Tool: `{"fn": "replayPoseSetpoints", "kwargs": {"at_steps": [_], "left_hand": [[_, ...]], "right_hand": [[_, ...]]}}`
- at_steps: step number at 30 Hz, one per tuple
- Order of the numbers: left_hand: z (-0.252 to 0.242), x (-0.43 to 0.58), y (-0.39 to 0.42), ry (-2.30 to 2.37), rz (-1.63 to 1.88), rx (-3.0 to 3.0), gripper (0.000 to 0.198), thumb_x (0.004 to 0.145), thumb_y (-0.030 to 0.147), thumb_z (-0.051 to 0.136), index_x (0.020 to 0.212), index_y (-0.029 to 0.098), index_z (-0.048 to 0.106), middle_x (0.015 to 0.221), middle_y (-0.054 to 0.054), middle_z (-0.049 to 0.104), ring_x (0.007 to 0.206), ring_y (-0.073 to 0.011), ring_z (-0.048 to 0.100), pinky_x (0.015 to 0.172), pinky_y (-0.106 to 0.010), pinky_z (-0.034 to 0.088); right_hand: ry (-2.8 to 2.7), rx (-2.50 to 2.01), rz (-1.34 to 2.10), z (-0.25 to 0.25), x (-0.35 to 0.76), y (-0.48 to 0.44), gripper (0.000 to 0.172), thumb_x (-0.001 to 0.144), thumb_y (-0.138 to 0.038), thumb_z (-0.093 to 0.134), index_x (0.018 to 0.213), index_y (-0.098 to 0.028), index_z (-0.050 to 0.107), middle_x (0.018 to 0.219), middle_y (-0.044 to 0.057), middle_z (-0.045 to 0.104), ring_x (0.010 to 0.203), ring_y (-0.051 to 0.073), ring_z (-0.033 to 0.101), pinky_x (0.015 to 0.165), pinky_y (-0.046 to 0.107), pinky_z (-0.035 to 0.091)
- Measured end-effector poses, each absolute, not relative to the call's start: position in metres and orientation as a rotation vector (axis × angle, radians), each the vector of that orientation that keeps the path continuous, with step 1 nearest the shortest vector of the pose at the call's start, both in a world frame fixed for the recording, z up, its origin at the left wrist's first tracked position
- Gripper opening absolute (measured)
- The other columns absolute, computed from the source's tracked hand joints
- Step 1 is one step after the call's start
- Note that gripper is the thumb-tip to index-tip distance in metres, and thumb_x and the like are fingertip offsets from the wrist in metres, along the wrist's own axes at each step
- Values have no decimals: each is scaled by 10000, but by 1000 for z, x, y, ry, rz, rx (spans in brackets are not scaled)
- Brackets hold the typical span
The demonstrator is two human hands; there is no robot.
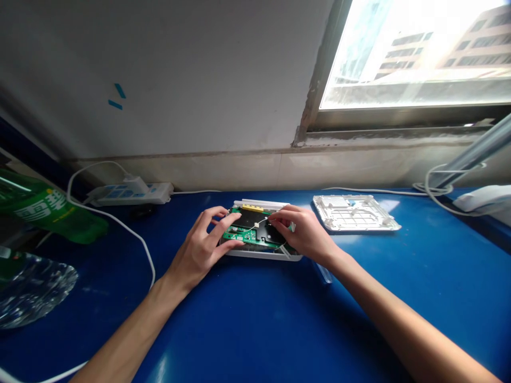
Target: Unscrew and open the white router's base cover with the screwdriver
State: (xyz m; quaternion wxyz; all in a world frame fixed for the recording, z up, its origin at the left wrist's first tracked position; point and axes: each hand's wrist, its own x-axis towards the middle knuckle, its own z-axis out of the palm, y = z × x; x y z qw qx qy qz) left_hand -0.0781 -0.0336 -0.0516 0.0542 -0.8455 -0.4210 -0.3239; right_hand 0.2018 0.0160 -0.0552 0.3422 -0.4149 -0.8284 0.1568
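Note:
An opened white device shell [263,254] lies on the blue table [255,319] and holds a green circuit board [243,235] with black parts and a yellow connector [253,208] at its back edge. My left hand [202,247] rests on the board's left end, fingers spread and curled over it. My right hand [301,231] sits on the board's right side, fingertips pinched at a thin white wire [261,221] that crosses the board.
The removed white cover [353,214] lies to the right of the device. A white power strip [130,194] with a cable sits at the back left, beside a green bottle [48,210]. Crumpled clear plastic [32,290] is at the left edge. A lamp base [485,199] stands at the far right.

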Motion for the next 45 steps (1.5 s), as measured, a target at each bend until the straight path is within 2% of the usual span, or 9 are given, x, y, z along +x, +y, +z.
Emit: {"fn": "replayPoseSetpoints", "kwargs": {"at_steps": [5,8,13,16,19,25,29,33,45], "left_hand": [[-58,-78,-30,-1465,-1275,-2535,408,962,432,766,1313,252,659,1291,-79,628,968,-201,715,913,-365,646],[-60,-72,-30,-1522,-1583,-2568,364,898,393,852,1208,244,734,1248,-60,691,1000,-204,743,953,-347,648],[-52,-64,-30,-2061,-2364,-2379,575,824,404,913,1318,224,680,1349,-93,689,985,-205,781,865,-294,666],[-45,-63,-30,-2404,-2575,-2175,717,800,415,929,1410,203,619,1189,-103,764,927,-204,787,786,-254,653],[-39,-64,-31,-2723,-2551,-2201,937,755,397,964,1542,211,491,995,-93,810,833,-211,791,732,-264,645],[-27,-68,-36,-2766,-2386,-2493,1126,728,343,985,1642,282,331,934,-78,819,865,-261,805,755,-323,655],[-19,-74,-38,-2722,-2350,-2592,1035,770,354,955,1621,306,368,881,-47,799,815,-235,795,687,-272,637],[-17,-77,-37,-2640,-2500,-2479,967,767,332,952,1579,281,430,848,-21,776,793,-183,774,725,-236,628],[-25,-72,-37,-2903,-2621,-2418,892,754,232,929,1538,255,505,1136,-89,775,948,-221,779,833,-283,649]], "right_hand": [[-2089,-1046,409,-64,203,14,162,1004,-198,650,1018,-201,811,951,66,760,773,185,690,741,301,553],[-2057,-1028,399,-68,202,13,149,998,-193,657,1016,-201,805,955,67,756,784,189,693,747,309,563],[-2038,-992,398,-69,203,13,144,1002,-182,651,1021,-208,791,970,67,754,785,186,700,722,307,572],[-2062,-957,407,-69,204,11,149,1017,-189,641,1036,-220,786,992,66,756,849,195,720,758,313,573],[-2104,-923,417,-68,205,11,160,1033,-196,630,1062,-227,785,1003,63,756,884,201,725,785,323,567],[-2147,-900,396,-64,207,10,156,1035,-221,646,1130,-221,770,1048,70,764,918,211,732,819,334,563],[-2133,-915,377,-60,208,8,172,1030,-269,675,1178,-219,747,1032,68,745,868,199,713,784,327,556],[-2122,-930,361,-59,208,6,183,1058,-302,630,1180,-212,731,999,75,697,815,190,672,724,326,542],[-2159,-943,347,-63,205,4,239,1087,-320,557,1246,-205,693,1184,131,666,911,227,686,791,379,576]]}}
